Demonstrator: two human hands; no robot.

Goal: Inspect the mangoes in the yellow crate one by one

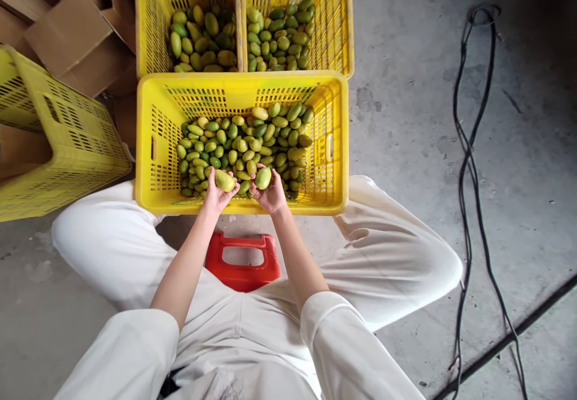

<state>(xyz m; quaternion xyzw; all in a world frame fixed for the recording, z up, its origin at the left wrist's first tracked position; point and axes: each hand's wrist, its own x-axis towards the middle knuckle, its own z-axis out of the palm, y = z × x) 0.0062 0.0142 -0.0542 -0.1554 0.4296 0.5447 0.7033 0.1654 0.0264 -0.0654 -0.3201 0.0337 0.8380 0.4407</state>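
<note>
Over the front edge of a yellow plastic crate, my left hand is closed around a yellowish-green oval fruit. Close beside it, my right hand grips a greener oval fruit by its side. The two fruits are apart, each turned up toward me. Beneath and beyond both hands lies a heap of loose oval fruits, green to yellow and of mixed sizes. My fingers partly cover the near side of the heap.
Behind stand two yellow crates, one left and one right, both holding similar fruits. Another yellow crate leans at left near cardboard boxes. A red stool is under me. Black cables cross the concrete floor at right.
</note>
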